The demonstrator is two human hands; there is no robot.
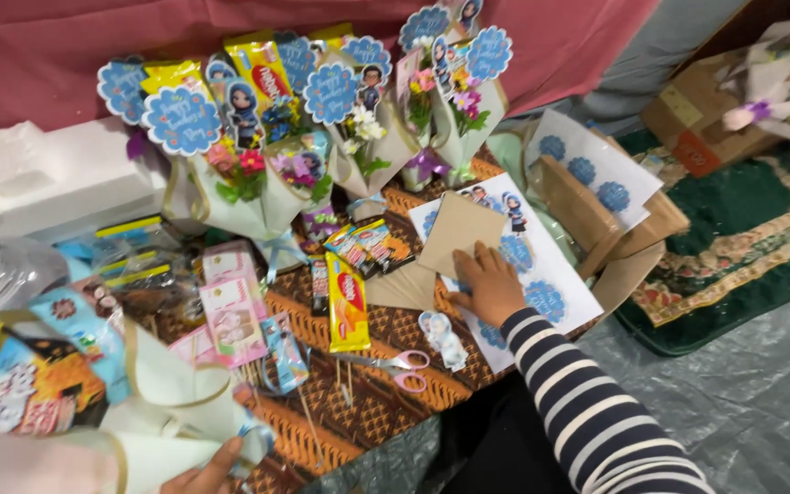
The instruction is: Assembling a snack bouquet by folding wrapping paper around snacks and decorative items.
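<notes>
Two hands working. Right hand, striped sleeve, is lying flat with fingers spread on a brown card square, not gripping, just pinning it down on the white sticker sheet so it doesn't slide. The card is sitting mid-mat, overlapping that sheet's top left part.

Left hand is showing only at the bottom edge, fingers curling around a cream paper cone wrap with a gold rim; the grasp looks closed on it, holding the cone tilted with its mouth up-left.

Layout: finished bouquets are standing upright along the red cloth backdrop, propped so the toppers face out. Toppers are round, scalloped, blue discs with white script, plus small cartoon figure cutouts on sticks.

Packages: yellow snack bar wrapper with a red oval is lying lengthwise on the woven brown mat, next to pink card packets. Pink-handled scissors are lying near the mat's front edge, one loose figure cutout just beside them. Second sheet of blue discs is resting on an open cardboard box, right of the mat.
</notes>
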